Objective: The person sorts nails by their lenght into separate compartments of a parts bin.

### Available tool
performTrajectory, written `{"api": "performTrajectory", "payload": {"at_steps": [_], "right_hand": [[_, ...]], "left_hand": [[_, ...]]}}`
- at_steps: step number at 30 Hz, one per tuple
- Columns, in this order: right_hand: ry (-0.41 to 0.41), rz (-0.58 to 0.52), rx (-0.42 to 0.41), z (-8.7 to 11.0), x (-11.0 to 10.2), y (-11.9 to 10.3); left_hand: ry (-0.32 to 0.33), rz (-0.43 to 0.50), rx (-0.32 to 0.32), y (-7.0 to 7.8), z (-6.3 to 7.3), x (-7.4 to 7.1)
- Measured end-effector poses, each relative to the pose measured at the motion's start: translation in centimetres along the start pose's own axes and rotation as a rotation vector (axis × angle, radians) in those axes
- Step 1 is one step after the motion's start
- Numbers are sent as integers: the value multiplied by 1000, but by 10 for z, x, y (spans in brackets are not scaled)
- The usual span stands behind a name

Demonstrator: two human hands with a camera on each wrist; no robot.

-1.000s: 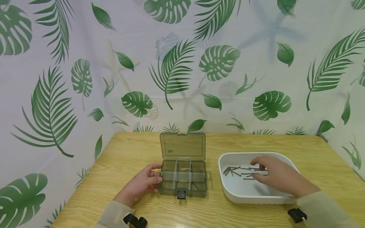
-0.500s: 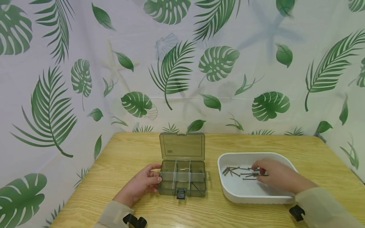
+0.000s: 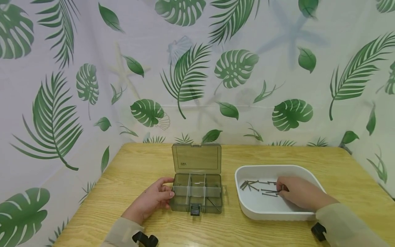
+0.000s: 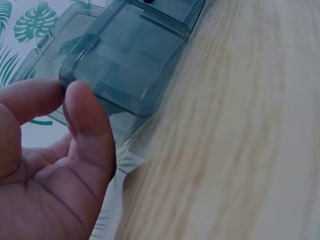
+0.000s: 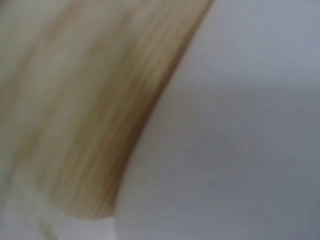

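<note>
In the head view, my left hand (image 3: 152,197) holds the left side of a smoky clear compartment box (image 3: 196,209), thumb at its front corner. The left wrist view shows the thumb and a finger of that hand (image 4: 60,165) at the corner of the box (image 4: 135,65). The lid (image 3: 196,158) stands raised, and a thin dark screw (image 3: 213,203) lies in the front right compartment. My right hand (image 3: 300,192) reaches into a white tray (image 3: 256,215), its thumb and forefinger pinching at a thin screw, mostly hidden. Several more screws (image 3: 250,184) lie left of it.
Both containers stand on a wood-grain table (image 3: 148,161), the tray to the right of the box. A leaf-patterned cloth (image 3: 197,75) hangs behind the table and along its sides. The right wrist view shows mostly blurred tray wall (image 5: 225,150).
My right thumb and fingers have come together over the screws and drawn slightly toward me. One screw near the fingertips has shifted. My left hand stays on the box.
</note>
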State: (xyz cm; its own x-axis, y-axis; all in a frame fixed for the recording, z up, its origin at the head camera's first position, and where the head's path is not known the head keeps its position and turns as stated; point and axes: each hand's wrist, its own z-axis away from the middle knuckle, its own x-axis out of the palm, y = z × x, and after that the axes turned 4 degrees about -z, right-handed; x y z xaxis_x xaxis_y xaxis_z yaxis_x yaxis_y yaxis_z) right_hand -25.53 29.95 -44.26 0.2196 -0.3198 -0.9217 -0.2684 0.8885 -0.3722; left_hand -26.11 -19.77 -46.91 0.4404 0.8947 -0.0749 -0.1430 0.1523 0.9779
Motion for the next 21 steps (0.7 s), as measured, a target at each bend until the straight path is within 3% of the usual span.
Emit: {"api": "performTrajectory", "payload": {"at_steps": [6,21], "right_hand": [[-32,-2,31,-1,1,1],[43,-11,28,1,-6,-17]], "left_hand": [[3,-7,2,0,1,1],[-7,-7,13,0,0,-1]]}}
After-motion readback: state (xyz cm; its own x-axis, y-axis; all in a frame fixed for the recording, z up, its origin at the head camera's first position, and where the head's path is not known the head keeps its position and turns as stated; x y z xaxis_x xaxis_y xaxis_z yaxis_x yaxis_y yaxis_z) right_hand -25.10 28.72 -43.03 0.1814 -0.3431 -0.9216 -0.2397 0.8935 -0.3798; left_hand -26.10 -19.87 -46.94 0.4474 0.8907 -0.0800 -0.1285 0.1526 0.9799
